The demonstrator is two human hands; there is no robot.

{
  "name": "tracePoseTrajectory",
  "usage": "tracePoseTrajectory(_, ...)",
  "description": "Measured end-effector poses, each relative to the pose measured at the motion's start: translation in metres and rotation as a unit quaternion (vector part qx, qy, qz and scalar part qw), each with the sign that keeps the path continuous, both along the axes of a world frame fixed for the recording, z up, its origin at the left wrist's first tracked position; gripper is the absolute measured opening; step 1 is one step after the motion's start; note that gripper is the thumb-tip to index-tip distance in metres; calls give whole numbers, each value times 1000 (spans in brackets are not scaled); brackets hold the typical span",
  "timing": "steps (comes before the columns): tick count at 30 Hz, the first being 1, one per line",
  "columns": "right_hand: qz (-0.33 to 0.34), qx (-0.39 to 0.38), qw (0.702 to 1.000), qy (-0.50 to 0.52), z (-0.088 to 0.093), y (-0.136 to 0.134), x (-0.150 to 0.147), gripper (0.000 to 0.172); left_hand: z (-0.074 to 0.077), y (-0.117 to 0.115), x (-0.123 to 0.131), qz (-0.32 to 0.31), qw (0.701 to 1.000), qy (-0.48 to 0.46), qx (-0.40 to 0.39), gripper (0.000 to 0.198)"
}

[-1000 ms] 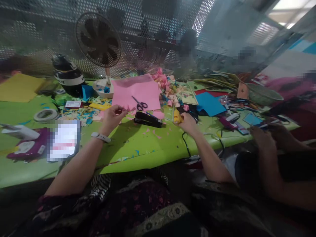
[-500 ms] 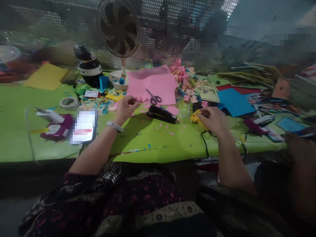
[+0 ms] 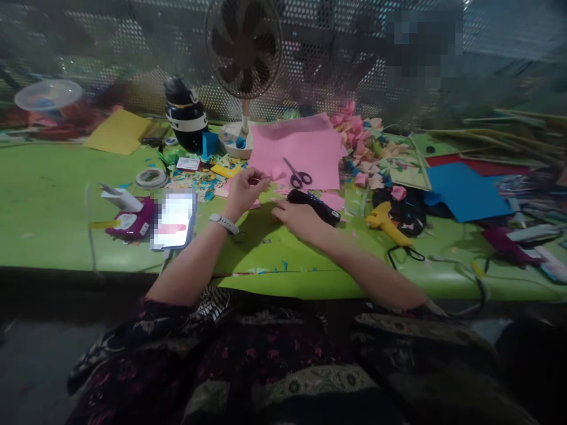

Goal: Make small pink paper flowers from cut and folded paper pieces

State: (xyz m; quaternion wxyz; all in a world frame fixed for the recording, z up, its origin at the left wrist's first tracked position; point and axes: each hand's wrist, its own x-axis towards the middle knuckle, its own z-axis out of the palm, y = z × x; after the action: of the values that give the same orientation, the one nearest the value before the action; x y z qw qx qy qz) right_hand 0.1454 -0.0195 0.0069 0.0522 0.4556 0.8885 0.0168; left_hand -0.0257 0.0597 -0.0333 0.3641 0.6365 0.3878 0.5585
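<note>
My left hand [image 3: 244, 190], with a white watch on its wrist, pinches a small piece of pink paper [image 3: 277, 173] above the green table [image 3: 53, 200]. My right hand [image 3: 296, 217] lies low on the table just in front of a black stapler [image 3: 315, 206], fingers loosely curled with nothing seen in them. A yellow glue gun [image 3: 386, 221] lies on the table to the right, apart from both hands. Scissors [image 3: 297, 174] rest on a large pink sheet [image 3: 301, 144] behind my hands.
A phone [image 3: 174, 219] and a purple tape dispenser [image 3: 128, 221] lie at the left. A desk fan [image 3: 243, 53], a black helmet [image 3: 185, 118], a tape roll [image 3: 150, 177], paper scraps, pink paper flowers [image 3: 358, 133] and blue card [image 3: 467, 192] crowd the back.
My right hand let go of the yellow glue gun and moved left to the stapler. The left hand kept its pinch on the pink piece. The view swung to the left.
</note>
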Motion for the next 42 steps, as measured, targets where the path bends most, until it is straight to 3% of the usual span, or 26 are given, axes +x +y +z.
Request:
tracePoseTrajectory(8, -22, -4, 999, 38, -7, -3, 3, 28, 8, -6, 3, -8, 995, -56, -80, 25)
tracePoseTrajectory(14, -45, 4, 972, 230, -5, -1, 18, 18, 21, -19, 5, -23, 984, -81, -157, 37)
tracePoseTrajectory(18, -84, 51, 937, 336, -1, 3, 28, 13, 23, -29, 13, -43, 987, -82, -128, 37)
tracePoseTrajectory(24, -112, 81, 914, 381, 1, 3, 34, 10, 17, -38, 24, -61, 992, -83, -68, 38)
tracePoseTrajectory(29, -126, 83, 911, 384, 4, 1, 34, 7, 16, -42, 26, -103, 987, -89, -81, 41)
tracePoseTrajectory(42, -127, 73, 910, 388, -2, 5, 35, 7, 12, -42, 22, -133, 988, -53, -61, 31)
